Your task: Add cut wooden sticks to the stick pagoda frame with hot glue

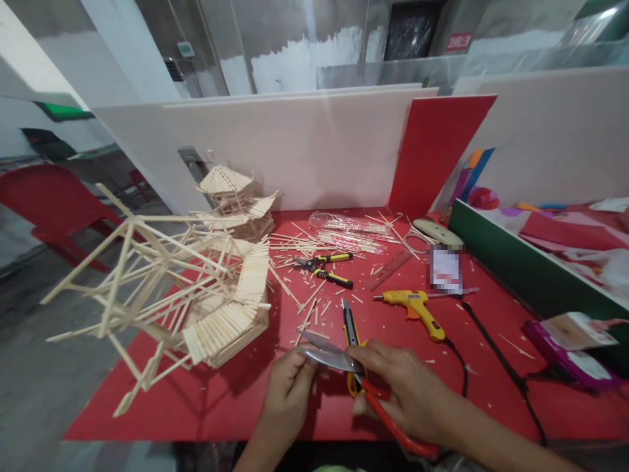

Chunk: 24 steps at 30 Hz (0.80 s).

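At the lower center of the frame, the right hand (407, 383) grips red-handled scissors (331, 358), their blades pointing left above a red tabletop (152, 419). The left hand (289, 387), fingers drawn together, lies at the blade tips; whether it holds anything cannot be told. A utility knife (350, 322) lies partly hidden behind the scissors. Mid-frame, black-and-yellow cutters (313, 264) lie among scattered sticks (284, 285); right of center, a yellow glue gun (415, 307); at left, a stick-built model (221, 331).
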Tool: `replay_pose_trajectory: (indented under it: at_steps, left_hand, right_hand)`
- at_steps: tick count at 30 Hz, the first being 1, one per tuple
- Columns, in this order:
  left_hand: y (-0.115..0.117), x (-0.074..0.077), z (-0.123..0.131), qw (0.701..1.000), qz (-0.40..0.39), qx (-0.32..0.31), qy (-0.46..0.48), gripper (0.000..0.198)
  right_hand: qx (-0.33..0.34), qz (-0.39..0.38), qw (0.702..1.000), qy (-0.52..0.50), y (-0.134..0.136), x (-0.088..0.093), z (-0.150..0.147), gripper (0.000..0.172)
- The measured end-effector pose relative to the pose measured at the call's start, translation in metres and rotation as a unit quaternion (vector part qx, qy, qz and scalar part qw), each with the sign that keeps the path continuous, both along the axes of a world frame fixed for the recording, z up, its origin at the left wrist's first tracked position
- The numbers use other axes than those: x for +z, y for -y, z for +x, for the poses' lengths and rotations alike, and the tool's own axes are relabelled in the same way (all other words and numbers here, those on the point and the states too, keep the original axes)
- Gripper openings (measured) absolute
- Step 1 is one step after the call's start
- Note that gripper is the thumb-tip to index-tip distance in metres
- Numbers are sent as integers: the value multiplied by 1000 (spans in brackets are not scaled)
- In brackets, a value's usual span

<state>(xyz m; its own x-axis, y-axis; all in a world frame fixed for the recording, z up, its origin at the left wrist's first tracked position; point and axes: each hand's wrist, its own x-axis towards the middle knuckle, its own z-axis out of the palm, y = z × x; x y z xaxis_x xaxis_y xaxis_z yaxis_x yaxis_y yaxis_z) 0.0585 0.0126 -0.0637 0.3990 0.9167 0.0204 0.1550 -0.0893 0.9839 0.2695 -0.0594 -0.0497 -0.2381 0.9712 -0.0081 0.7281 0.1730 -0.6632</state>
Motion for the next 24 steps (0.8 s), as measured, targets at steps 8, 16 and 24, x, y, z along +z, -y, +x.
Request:
replay_pose_trajectory:
  at_steps: [8,16,24]
  left_hand:
    - [-1,4,12,987,-117,-51,94,32]
    - [-3,1,7,987,-116,-48,96,34]
    - [-1,4,7,984,-135,-47,109,35]
  right_hand:
    - [-10,4,999,-32,3,-6,8,39]
    - [-1,13,1000,20,1,1,7,44]
    - [10,-2,1000,-25,2,1,4,41]
